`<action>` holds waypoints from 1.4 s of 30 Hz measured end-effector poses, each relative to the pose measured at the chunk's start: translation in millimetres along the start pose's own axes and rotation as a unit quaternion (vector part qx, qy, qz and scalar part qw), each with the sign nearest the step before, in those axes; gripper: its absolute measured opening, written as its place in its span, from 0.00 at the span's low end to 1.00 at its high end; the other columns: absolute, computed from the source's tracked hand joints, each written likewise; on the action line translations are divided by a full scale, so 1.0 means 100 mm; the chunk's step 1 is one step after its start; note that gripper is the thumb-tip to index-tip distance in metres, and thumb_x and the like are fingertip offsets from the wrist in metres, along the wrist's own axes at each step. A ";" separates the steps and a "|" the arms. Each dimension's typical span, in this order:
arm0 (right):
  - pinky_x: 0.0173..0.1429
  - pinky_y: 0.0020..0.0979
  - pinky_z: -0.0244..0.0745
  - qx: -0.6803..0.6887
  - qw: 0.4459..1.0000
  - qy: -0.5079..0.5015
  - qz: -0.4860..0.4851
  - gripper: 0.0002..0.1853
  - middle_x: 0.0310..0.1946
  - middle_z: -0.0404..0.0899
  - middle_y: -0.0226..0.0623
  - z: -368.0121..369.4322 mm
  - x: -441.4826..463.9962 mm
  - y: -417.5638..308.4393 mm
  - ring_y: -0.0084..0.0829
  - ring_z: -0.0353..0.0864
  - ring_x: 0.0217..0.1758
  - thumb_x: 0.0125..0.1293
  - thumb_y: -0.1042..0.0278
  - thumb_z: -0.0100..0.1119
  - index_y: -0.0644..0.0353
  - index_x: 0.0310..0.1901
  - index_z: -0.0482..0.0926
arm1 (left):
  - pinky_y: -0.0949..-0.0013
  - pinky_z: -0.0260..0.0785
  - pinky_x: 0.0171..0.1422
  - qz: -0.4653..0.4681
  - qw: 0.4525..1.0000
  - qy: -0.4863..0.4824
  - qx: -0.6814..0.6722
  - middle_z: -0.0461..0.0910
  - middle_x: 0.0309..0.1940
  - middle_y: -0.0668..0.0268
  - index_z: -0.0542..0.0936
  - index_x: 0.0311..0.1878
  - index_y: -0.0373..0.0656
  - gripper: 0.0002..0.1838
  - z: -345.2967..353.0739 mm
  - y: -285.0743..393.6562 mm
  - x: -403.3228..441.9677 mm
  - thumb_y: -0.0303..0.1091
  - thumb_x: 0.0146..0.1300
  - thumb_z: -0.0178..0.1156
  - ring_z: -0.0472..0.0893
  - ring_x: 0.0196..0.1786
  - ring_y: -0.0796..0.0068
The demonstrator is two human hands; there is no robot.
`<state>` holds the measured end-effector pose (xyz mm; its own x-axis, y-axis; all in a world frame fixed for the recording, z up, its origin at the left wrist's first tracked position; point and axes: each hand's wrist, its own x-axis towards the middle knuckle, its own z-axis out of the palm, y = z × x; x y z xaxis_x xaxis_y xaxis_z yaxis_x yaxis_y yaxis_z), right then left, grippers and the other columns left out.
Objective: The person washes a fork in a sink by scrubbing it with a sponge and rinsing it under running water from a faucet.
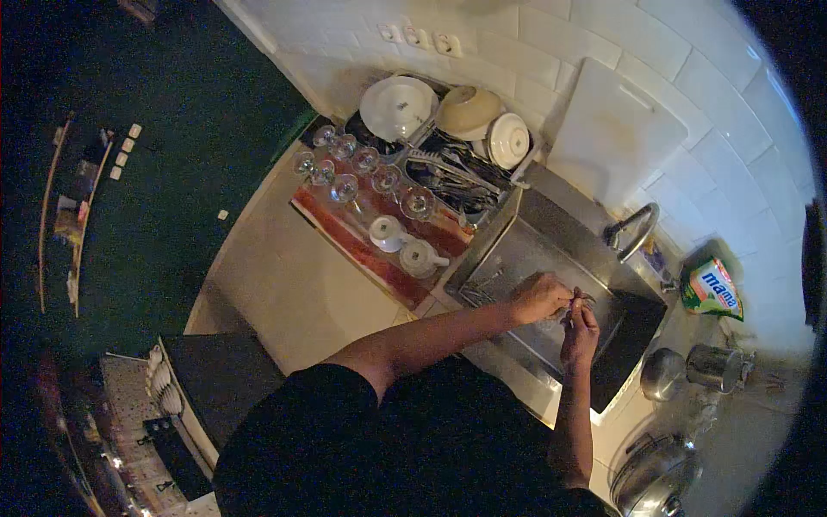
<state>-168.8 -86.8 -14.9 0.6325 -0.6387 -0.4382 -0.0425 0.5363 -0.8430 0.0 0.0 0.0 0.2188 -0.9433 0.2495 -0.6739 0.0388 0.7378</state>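
Observation:
Over the metal sink [551, 233], my left hand [541, 299] and my right hand [582, 329] meet with their fingertips pinched together. Between them is a small metal piece of cutlery [587, 302]. Its end looks like fork tines, but the fingers cover most of it. Loose cutlery [475, 295] lies on the left side of the sink floor. Behind my hands, the curved faucet [639, 231] arches over the sink's back edge.
Left of the sink, upturned glasses [345, 187] and white cups [419, 258] stand on a red mat [345, 237]. Behind them is a dish rack with bowls [398, 105] and cutlery [452, 177]. A detergent pouch [715, 289], metal pots [663, 375] and a lidded pan [655, 478] stand at right.

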 end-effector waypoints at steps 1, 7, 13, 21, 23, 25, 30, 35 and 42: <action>0.57 0.25 0.71 -0.004 1.000 0.009 -0.014 0.34 0.56 0.82 0.29 0.03 -0.01 -0.03 0.19 0.76 0.46 0.77 0.63 0.64 0.63 0.78 0.62 | 0.49 0.79 0.51 -0.014 0.999 -0.039 0.028 0.87 0.37 0.53 0.88 0.42 0.44 0.10 -0.03 0.03 0.02 0.39 0.66 0.65 0.87 0.42 0.48; 0.56 0.29 0.74 0.000 0.994 -0.035 -0.102 0.33 0.58 0.82 0.34 0.63 -0.13 -0.18 0.25 0.80 0.53 0.77 0.60 0.62 0.61 0.78 0.64 | 0.47 0.76 0.44 0.006 0.987 -0.105 0.122 0.86 0.34 0.57 0.88 0.43 0.48 0.09 -0.63 -0.07 0.02 0.39 0.64 0.65 0.85 0.39 0.48; 0.50 0.27 0.73 -0.054 0.996 0.005 -0.072 0.29 0.56 0.80 0.34 0.66 -0.39 -0.21 0.23 0.79 0.49 0.79 0.62 0.59 0.61 0.77 0.67 | 0.50 0.77 0.51 0.045 0.996 0.014 0.071 0.86 0.38 0.56 0.88 0.47 0.46 0.12 -1.74 -0.03 0.11 0.41 0.69 0.65 0.86 0.44 0.51; 0.46 0.24 0.70 0.005 0.991 0.123 -0.057 0.24 0.48 0.80 0.29 0.44 -0.69 0.03 0.19 0.77 0.41 0.78 0.69 0.57 0.63 0.72 0.71 | 0.64 0.80 0.50 0.039 0.982 0.107 0.149 0.90 0.38 0.57 0.89 0.49 0.39 0.13 -4.43 -0.99 0.26 0.37 0.67 0.71 0.88 0.39 0.68; 0.46 0.23 0.71 0.086 0.979 0.180 -0.045 0.23 0.47 0.80 0.29 0.38 -0.73 0.16 0.19 0.77 0.40 0.77 0.71 0.57 0.63 0.71 0.72 | 0.63 0.80 0.51 -0.028 0.989 0.068 0.128 0.90 0.39 0.57 0.89 0.49 0.40 0.13 -4.95 -1.36 0.16 0.38 0.66 0.71 0.88 0.39 0.68; 0.48 0.25 0.72 0.084 0.979 0.180 -0.051 0.22 0.46 0.81 0.28 0.33 -0.83 0.25 0.20 0.77 0.42 0.77 0.70 0.57 0.62 0.70 0.73 | 0.62 0.80 0.50 -0.034 0.972 -0.005 0.232 0.90 0.38 0.57 0.90 0.47 0.40 0.14 -5.34 -1.85 0.05 0.39 0.64 0.73 0.88 0.38 0.66; 0.54 0.33 0.73 0.029 0.971 0.228 -0.069 0.22 0.47 0.81 0.27 0.32 -0.96 0.43 0.24 0.77 0.44 0.76 0.66 0.59 0.57 0.69 0.74 | 0.56 0.80 0.48 -0.027 0.960 -0.139 0.244 0.89 0.35 0.56 0.91 0.39 0.44 0.11 -5.66 -3.17 -0.30 0.37 0.56 0.75 0.87 0.37 0.58; 0.55 0.34 0.72 0.110 0.951 0.287 -0.034 0.21 0.51 0.80 0.25 0.41 -1.18 0.46 0.24 0.76 0.44 0.75 0.64 0.59 0.54 0.67 0.76 | 0.53 0.80 0.46 -0.116 0.875 -0.289 0.370 0.88 0.32 0.55 0.91 0.32 0.47 0.07 -5.51 -3.16 -0.19 0.32 0.47 0.75 0.88 0.39 0.53; 0.59 0.32 0.69 0.120 0.935 0.334 -0.009 0.23 0.53 0.79 0.24 0.61 -1.21 0.56 0.23 0.74 0.51 0.72 0.54 0.62 0.49 0.66 0.78 | 0.50 0.78 0.42 -0.068 0.850 -0.379 0.361 0.86 0.27 0.54 0.89 0.29 0.41 0.11 -5.34 -3.75 -0.24 0.35 0.42 0.78 0.86 0.32 0.52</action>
<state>-200.1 54.1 10.3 0.0041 -0.8074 -0.5900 0.1891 0.5800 -0.7924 624.4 183.7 52.3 -0.0036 -0.8750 -0.4841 -0.9957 -0.0415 0.0825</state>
